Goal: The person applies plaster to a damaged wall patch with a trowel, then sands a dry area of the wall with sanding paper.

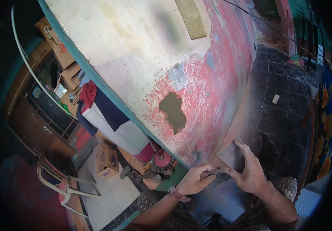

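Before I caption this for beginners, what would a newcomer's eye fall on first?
Probably the dark patch on the scraped pink part of the wall, near mid-view. Below it, to the right, the right hand holds a flat grey piece beside the left hand. At lower left stands a pale chair.

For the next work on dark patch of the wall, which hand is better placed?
Probably the right hand: it already holds the flat grey plate. The left hand looks nearer the dark patch, but its grip is unclear.
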### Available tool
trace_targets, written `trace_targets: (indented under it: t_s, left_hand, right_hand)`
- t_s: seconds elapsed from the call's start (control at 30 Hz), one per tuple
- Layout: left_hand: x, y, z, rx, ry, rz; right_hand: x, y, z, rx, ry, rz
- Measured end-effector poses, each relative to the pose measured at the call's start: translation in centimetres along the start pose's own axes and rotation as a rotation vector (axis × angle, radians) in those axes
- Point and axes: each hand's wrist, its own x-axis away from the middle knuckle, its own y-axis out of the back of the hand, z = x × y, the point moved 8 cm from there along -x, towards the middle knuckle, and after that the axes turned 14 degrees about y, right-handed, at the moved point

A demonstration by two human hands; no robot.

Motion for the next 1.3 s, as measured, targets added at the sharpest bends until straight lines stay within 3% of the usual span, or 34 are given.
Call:
trace_targets:
  t_s: [0.17,0.27,0.3,0.4,0.5,0.7,0.9,1.0,1.1,1.3]
  left_hand:
    - [0.5,-0.4,-0.2,0.094,-0.058,0.045]
    - [0.7,-0.8,-0.2,0.14,0.008,0.063]
    - [0.6,-0.8,-0.5,0.03,-0.159,0.02]
    - [0.5,-1.1,0.5,0.112,-0.205,0.044]
    - [0.1,-1.4,3.1,0.23,-0.031,0.089]
    - [0.5,-1.6,1.4,0.392,-0.181,0.129]
    - [-0.3,-1.6,3.4,0.207,-0.212,0.076]
    - [-0.8,-2.0,5.5,0.22,-0.035,0.194]
    - [-0.3,-1.6,3.2,0.219,-0.171,0.07]
    - [-0.1,-1.8,2.3,0.31,-0.186,0.129]
  right_hand:
    - [0.4,-0.7,0.7,0.029,0.019,0.052]
    - [0.2,-0.9,1.6,-0.051,-0.014,0.111]
    - [0.2,-1.0,1.8,-0.066,-0.039,0.137]
    - [0.3,-1.4,1.5,-0.059,0.0,0.144]
    - [0.3,-1.4,1.8,-0.072,0.022,0.15]
    - [0.1,-1.5,2.3,-0.153,-0.012,0.226]
    - [0.4,-1.3,2.1,-0.154,0.03,0.178]
    - [0.2,-0.9,2.2,-0.086,0.084,0.115]
    - [0.2,-0.8,2.3,-0.093,0.079,0.12]
    - [0.4,-1.0,2.1,-0.194,0.031,0.177]
